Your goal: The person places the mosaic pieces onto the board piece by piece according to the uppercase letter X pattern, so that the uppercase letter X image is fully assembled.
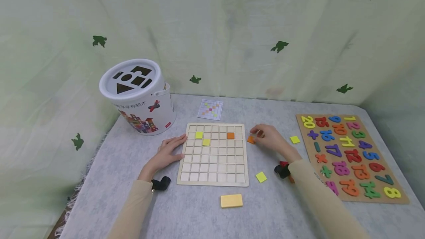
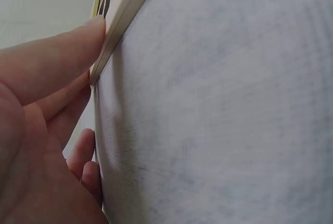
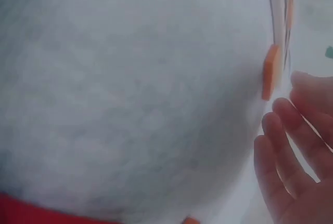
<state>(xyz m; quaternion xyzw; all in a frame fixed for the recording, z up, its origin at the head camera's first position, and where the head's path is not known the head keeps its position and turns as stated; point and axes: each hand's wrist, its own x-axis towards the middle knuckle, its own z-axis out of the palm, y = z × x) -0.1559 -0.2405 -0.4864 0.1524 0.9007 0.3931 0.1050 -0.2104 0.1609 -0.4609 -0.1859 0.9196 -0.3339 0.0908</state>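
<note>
A wooden grid board [image 1: 212,168] lies flat in the head view. Two yellow-green tiles [image 1: 206,142] and an orange tile [image 1: 230,135] sit in its upper cells. With fingers extended, my left hand [image 1: 164,155] touches the board's left edge; the left wrist view shows the thumb [image 2: 62,52] against that edge. My right hand [image 1: 271,139] is at the board's right side, over a loose orange tile [image 1: 251,140]. In the right wrist view its loosely bent fingers [image 3: 278,135] stand slightly apart from that tile [image 3: 270,73], which is beside the board.
Loose yellow-green tiles [image 1: 261,177] lie right of the board, with red and orange pieces [image 1: 291,179] partly under the right wrist. A pattern card [image 1: 210,109] lies behind it, a yellow block [image 1: 231,201] in front. A white bucket [image 1: 156,115] stands left, a number board [image 1: 313,158] right.
</note>
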